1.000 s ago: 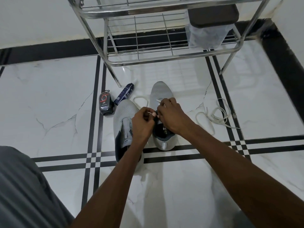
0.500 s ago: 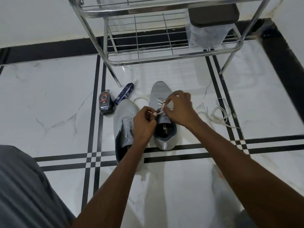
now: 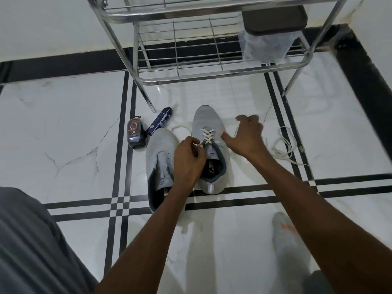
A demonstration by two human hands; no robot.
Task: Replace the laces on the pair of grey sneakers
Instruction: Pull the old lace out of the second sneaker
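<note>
Open floor (image 3: 63,128) left; polish bottle (image 3: 135,134), rack leg (image 3: 146,98) beside sneakers (image 3: 206,124).

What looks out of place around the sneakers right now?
A loose white lace lies tangled on the floor tiles right of the laced sneaker. The other sneaker has no lace. Nothing looks spilled or damaged.

1. One view only, from the person's head, looking forward and steeply down at the floor (image 3: 63,128).
2. Both forearms reach in from the near edge; the sneakers (image 3: 209,149) lie centre; a rack (image 3: 212,66) stands far.
</note>
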